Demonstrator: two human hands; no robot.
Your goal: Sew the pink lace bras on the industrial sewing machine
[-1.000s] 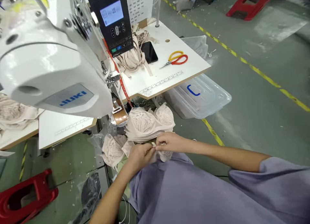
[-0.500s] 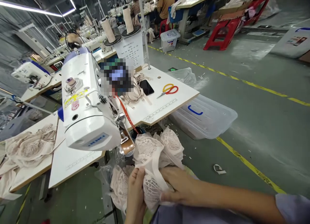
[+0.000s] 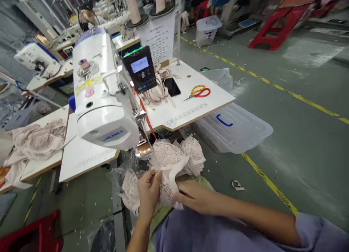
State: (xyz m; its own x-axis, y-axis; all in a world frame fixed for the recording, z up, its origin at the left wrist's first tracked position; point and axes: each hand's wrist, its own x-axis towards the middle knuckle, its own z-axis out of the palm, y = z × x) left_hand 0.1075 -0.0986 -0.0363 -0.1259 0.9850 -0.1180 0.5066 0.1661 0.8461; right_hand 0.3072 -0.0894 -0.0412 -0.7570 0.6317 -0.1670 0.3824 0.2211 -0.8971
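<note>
A pale beige lace garment (image 3: pixel 167 155) with moulded cups and a smooth band lies over the lap, below the arm of a white sewing machine (image 3: pixel 106 125). My left hand (image 3: pixel 149 185) pinches the garment's edge between thumb and fingers. On the other side my right hand (image 3: pixel 192 195) is closed round the band and lace, its fingertips partly hidden by the fabric. Just above the garment is the machine's metal and brown cylinder end (image 3: pixel 144 149). More lace cups (image 3: pixel 131 190) hang at the left of my left hand.
Scissors (image 3: pixel 200 92), a phone (image 3: pixel 172 86) and beige straps (image 3: pixel 156 94) lie on the white table (image 3: pixel 188 112). A lidded plastic bin (image 3: pixel 240 130) stands right of it. More beige garments (image 3: pixel 40 139) are piled on the left table. A red stool (image 3: pixel 35 235) is at lower left.
The view has shifted, bringing the red stool into the lower left. My right hand's fingers have shifted on the band, and both hands still hold the garment.
</note>
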